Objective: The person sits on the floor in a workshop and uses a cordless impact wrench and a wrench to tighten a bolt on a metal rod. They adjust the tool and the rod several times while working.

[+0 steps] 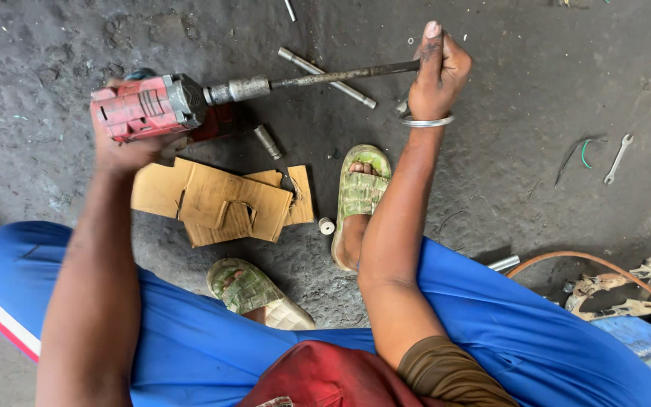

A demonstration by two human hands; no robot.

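Item in hand: a red power driver (145,105), gripped by our left hand (126,147) wrapped around its body, held level above the dark, gritty floor (536,90). Fitted to its metal chuck (239,89) we find a long dark rod (348,74), running straight across to our right hand (437,75), which closes around the rod's far end, thumb raised, a metal bangle (426,120) on the wrist. As we judge it, the rod is already seated in the chuck and steadied at both ends; we cannot tell whether it is spinning or tightened. Beneath: a loose silver tube (327,78) lying crosswise under the rod, a short socket (267,141), folded cardboard pieces (220,202), a small white ring (327,225). Our feet rest in green sandals (361,188). Well apart to the right: a spanner (618,158), an orange hose (604,265).
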